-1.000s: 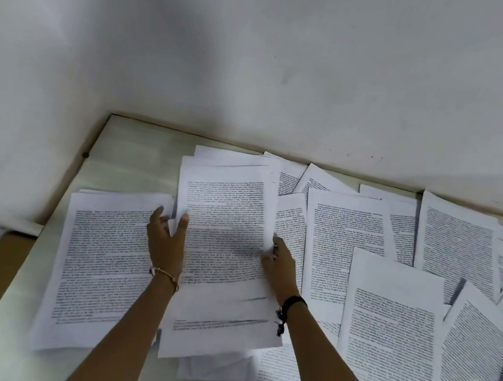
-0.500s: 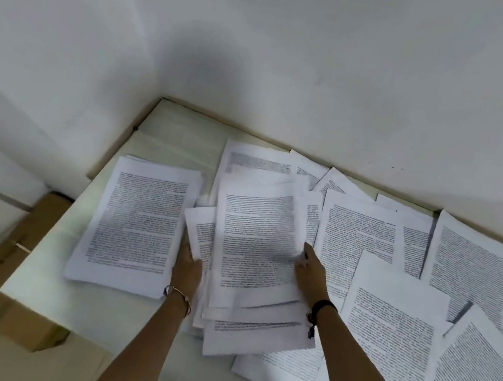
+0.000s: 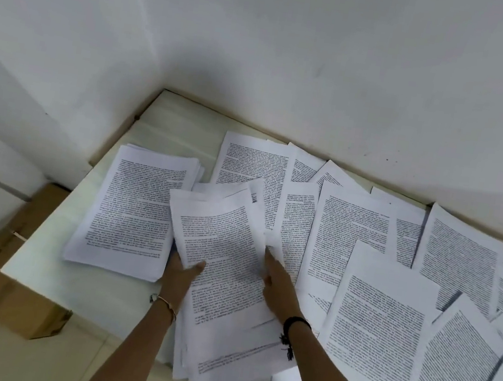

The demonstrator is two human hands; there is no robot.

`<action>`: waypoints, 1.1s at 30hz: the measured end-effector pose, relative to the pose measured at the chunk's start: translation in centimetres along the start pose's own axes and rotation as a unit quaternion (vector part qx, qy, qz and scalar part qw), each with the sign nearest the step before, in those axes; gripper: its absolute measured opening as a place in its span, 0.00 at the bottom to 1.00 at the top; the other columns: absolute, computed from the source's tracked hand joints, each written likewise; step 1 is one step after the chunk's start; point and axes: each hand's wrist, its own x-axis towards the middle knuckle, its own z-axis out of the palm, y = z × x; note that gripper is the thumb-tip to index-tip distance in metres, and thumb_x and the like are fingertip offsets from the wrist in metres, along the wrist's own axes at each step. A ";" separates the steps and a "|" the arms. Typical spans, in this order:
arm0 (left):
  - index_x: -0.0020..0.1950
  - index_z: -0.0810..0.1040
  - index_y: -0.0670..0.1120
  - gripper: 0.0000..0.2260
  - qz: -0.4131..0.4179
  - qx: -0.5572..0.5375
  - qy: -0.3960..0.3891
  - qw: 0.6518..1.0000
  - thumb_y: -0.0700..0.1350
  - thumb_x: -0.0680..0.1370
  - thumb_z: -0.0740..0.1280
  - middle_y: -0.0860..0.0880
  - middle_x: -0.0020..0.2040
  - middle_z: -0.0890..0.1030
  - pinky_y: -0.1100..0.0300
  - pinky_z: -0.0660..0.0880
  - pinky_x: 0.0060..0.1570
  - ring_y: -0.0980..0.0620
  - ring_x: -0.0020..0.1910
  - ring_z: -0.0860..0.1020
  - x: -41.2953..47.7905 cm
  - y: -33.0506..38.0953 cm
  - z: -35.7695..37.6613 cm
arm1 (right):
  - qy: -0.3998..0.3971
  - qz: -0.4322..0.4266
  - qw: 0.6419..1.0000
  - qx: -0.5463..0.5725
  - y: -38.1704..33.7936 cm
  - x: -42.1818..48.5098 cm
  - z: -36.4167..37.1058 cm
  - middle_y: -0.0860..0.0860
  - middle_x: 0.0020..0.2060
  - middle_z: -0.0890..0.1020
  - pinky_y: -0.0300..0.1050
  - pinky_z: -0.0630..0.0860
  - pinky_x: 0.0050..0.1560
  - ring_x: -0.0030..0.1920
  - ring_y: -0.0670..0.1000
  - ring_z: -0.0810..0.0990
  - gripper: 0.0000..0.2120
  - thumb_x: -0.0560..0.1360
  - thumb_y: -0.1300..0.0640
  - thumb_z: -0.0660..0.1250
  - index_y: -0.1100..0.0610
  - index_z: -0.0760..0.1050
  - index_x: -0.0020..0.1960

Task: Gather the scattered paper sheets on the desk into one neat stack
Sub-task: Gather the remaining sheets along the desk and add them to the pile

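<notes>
Loose sheet bundle (image 3: 228,252) pinched in left grip (image 3: 180,272), thumb on top, right grip (image 3: 278,287) flat-fingered against its 3 o'clock edge, stack (image 3: 133,205) at 9 o'clock

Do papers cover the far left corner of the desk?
No, the desk corner is bare; the nearest stack lies short of it.

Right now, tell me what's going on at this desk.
A person is gathering printed sheets. The left hand grips the left edge of a loose bundle, thumb on top; the right hand is at its right edge, fingertips hidden under paper. A tidier stack lies on the desk to the left. Many scattered sheets cover the right side.
</notes>
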 end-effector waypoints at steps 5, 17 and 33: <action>0.64 0.70 0.41 0.20 -0.057 -0.051 0.060 0.995 0.42 0.74 0.69 0.43 0.54 0.79 0.49 0.77 0.54 0.44 0.52 0.78 0.5 0.3 -0.5 | 0.096 0.052 0.990 0.094 0.5 -0.4 -1.5 0.54 0.61 0.74 0.36 0.68 0.55 0.53 0.49 0.77 0.32 0.76 0.74 0.53 0.49 0.59 0.74; 0.68 0.65 0.43 0.22 -0.005 0.089 -0.007 0.996 0.40 0.76 0.67 0.49 0.58 0.75 0.59 0.70 0.57 0.51 0.56 0.74 -0.7 -0.2 4.4 | 0.099 0.084 0.991 0.035 2.9 -1.3 -2.1 0.56 0.68 0.71 0.44 0.67 0.64 0.67 0.55 0.70 0.31 0.75 0.72 0.55 0.54 0.59 0.75; 0.66 0.73 0.44 0.17 -0.010 -0.218 -0.109 0.970 0.40 0.77 0.64 0.42 0.61 0.78 0.47 0.76 0.58 0.43 0.60 0.77 0.8 6.5 4.3 | 0.149 0.173 0.926 0.301 1.9 -2.1 -5.9 0.45 0.59 0.77 0.43 0.71 0.58 0.59 0.49 0.76 0.29 0.70 0.34 0.65 0.49 0.73 0.65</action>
